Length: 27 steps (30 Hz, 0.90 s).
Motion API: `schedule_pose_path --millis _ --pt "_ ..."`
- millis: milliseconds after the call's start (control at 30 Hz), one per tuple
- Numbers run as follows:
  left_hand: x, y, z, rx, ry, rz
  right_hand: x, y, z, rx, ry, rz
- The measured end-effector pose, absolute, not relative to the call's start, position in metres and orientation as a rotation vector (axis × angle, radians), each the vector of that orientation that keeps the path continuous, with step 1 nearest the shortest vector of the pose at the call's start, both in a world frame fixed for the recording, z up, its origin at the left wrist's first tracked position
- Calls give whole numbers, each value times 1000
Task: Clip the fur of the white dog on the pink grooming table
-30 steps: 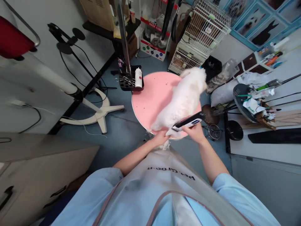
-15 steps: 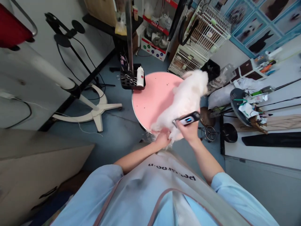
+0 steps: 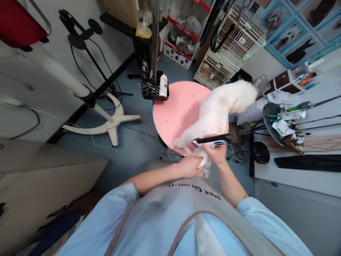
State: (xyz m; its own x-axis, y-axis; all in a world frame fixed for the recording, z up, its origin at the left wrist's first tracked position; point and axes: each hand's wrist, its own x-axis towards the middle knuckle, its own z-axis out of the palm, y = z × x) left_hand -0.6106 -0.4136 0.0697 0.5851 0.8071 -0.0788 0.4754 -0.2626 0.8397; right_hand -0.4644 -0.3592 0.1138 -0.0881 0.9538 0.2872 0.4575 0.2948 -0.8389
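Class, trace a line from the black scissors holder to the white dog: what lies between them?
In the head view, the pink tabletop lies between the black scissors holder and the white dog.

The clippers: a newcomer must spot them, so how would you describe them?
Find the round pink table, then the white dog on it. By the table's near edge, the right hand holds the clippers, a slim black-and-white tool whose dark side stands out against the fur.

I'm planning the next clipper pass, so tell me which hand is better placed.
Probably the right: the right hand grips the clipper, its head near the dog's hind end, while the left hand is busy holding white fur.
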Motion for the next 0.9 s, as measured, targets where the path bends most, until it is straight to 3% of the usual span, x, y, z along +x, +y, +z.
schedule_pose_path --millis 100,333,533,767,900 --pt "-650 -372 113 1986 905 561 -426 -346 124 -1185 -1226 576" --pt "-646 -250 191 1855 693 461 -386 -353 83 -1136 -896 724" --pt "-612 -228 199 1807 696 396 -420 -379 29 -1242 -1130 756" --pt "-601 -220 197 1706 716 378 -423 -377 18 -1213 -1189 555" --pt "-599 -222 199 1674 728 397 -436 -377 14 -1235 -1344 593"
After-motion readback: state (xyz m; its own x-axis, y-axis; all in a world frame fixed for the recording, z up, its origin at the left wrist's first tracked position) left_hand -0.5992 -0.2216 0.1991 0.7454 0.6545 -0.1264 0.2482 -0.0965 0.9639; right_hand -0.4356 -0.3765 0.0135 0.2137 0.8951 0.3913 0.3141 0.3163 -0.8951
